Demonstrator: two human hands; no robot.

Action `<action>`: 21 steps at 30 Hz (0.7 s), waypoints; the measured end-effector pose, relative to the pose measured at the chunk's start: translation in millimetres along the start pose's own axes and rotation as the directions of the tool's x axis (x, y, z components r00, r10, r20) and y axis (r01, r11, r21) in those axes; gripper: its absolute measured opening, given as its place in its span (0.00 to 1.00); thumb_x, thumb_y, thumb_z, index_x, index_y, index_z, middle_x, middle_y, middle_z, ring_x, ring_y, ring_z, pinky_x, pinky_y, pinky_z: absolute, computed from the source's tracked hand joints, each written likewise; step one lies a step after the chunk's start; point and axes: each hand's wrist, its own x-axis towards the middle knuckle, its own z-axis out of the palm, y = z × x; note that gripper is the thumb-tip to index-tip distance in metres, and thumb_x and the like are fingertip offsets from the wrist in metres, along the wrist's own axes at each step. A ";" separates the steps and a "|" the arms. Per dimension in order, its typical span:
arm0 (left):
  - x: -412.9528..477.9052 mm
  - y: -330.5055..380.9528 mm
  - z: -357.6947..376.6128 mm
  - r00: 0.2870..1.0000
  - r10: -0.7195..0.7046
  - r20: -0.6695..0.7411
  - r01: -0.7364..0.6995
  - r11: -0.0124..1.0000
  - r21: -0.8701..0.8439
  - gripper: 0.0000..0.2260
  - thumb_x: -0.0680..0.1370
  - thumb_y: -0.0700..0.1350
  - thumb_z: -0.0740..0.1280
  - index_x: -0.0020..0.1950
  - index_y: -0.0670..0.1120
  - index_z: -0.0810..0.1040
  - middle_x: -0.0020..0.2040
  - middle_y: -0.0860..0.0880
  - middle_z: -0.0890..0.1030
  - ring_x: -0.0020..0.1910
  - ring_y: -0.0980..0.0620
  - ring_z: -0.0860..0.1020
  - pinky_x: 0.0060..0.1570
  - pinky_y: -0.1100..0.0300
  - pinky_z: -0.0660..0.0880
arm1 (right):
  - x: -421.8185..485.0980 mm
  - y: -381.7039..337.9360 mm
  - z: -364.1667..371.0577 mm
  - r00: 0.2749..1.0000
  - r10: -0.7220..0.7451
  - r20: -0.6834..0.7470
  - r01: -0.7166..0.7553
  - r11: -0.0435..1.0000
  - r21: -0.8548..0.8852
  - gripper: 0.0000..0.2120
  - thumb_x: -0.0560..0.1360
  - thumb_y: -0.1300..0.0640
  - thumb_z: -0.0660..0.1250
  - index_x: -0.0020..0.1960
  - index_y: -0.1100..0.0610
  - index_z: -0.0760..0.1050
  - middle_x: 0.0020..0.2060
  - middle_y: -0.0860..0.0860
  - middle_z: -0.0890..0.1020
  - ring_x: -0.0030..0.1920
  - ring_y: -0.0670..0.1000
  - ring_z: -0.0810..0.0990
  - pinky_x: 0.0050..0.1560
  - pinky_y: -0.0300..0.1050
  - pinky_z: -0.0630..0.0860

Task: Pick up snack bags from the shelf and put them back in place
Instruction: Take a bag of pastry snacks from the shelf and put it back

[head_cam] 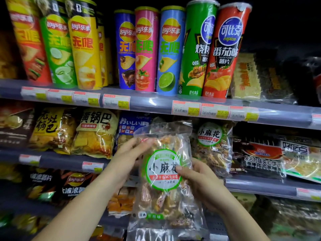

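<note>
1. Left hand (129,154): fingers (139,142) laid flat along the upper left edge of the bag (166,178), steadying it rather than clamping.
2. Right hand (199,184): thumb pressed on the round green label, remaining fingers hidden behind the bag, closed on its right side to carry the weight.
3. Bag: clear, upright, held in front of the middle shelf (69,161), clear of it, label facing the person, probably for checking.
4. Matching bag (212,146): stands just right on that shelf, marking the likely return slot.
5. Canisters (171,51): upper shelf, untouched.
</note>
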 end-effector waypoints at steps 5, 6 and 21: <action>12.5 11.8 0.0 0.976 0.122 -0.182 -0.122 0.992 0.008 0.12 0.74 0.49 0.73 0.47 0.39 0.84 0.40 0.44 0.85 0.34 0.52 0.82 0.40 0.56 0.76 | -8.4 -1.7 6.5 0.999 0.006 0.044 -0.003 0.998 -0.056 0.19 0.76 0.63 0.72 0.65 0.65 0.77 0.59 0.63 0.86 0.61 0.62 0.84 0.60 0.52 0.81; 15.6 12.1 -3.5 0.980 0.103 -0.172 -0.106 0.994 -0.008 0.12 0.76 0.49 0.71 0.45 0.39 0.84 0.39 0.42 0.85 0.33 0.50 0.82 0.40 0.55 0.76 | -11.7 -4.4 1.8 0.999 0.004 0.047 -0.001 0.997 -0.074 0.18 0.76 0.64 0.72 0.65 0.66 0.77 0.60 0.63 0.85 0.61 0.62 0.84 0.62 0.54 0.80; 27.7 12.8 -18.0 0.995 -0.052 0.087 0.068 0.978 -0.196 0.29 0.83 0.60 0.50 0.55 0.38 0.81 0.43 0.42 0.87 0.36 0.52 0.86 0.38 0.58 0.79 | -9.9 -16.7 -8.3 0.998 -0.054 -0.028 0.055 0.998 0.025 0.12 0.75 0.63 0.72 0.56 0.69 0.79 0.49 0.60 0.89 0.49 0.53 0.88 0.49 0.41 0.82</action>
